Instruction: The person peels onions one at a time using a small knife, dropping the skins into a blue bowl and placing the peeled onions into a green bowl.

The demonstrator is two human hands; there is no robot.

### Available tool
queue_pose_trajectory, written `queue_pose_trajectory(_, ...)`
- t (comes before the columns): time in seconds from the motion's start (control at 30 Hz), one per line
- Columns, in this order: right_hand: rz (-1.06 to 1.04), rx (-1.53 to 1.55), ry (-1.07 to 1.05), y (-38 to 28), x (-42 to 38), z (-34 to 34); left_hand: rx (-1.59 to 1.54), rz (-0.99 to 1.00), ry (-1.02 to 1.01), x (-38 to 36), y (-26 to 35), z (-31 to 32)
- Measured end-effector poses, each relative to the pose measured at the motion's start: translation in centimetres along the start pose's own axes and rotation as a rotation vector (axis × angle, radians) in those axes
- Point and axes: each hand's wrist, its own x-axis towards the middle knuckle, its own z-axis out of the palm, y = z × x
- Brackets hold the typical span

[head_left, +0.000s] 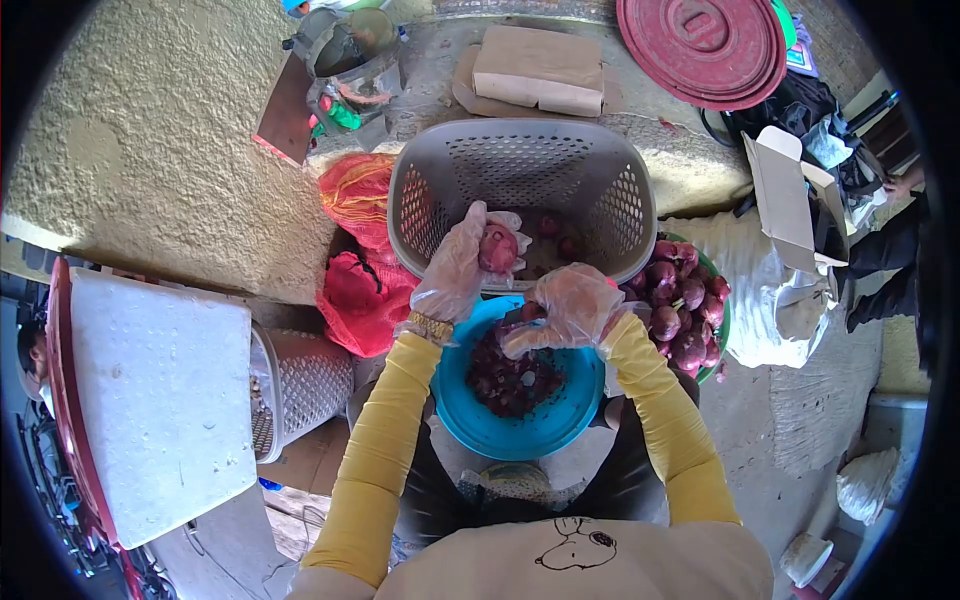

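Observation:
My left hand (455,265), in a clear plastic glove, is closed around a red onion (498,248) over the near side of a grey perforated basket (425,180). My right hand (570,308), gloved too, is curled above a blue basin (520,440). Something dark shows by its fingers, but I cannot make out what it grips. Dark red onion peels (510,380) lie in the basin. A few onions (568,247) sit at the bottom of the basket. Many unpeeled-looking red onions (690,300) fill a green container beside my right wrist.
Red mesh sacks (360,290) lie left of the basket. A white foam lid (170,400) and another grey basket (315,385) stand further left. Cardboard (540,65) and a red round lid (700,40) are behind. A white sack (770,290) and an open carton (785,205) are to the right.

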Motion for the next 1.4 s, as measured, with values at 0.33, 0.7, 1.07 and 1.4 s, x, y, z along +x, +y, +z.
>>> queue_pose_trajectory(0.33,0.044,0.063,-0.061,0.1,0.3,-1.2,-0.129,0.030,0.012,0.1,-0.4,0.2)
queue_pose_trajectory(0.7,0.251,0.041,0.491,2.6,0.9,0.8,-0.279,0.024,-0.180,0.6,-2.4,0.5)
queue_pose_trajectory(1.07,0.223,0.284,0.369,0.8,0.0,-1.7,-0.167,-0.053,-0.184,-0.4,-0.9,1.6)
queue_pose_trajectory(1.4,0.286,0.204,0.281,0.4,0.4,-2.1,-0.119,-0.085,-0.175,-0.5,-0.6,1.8)
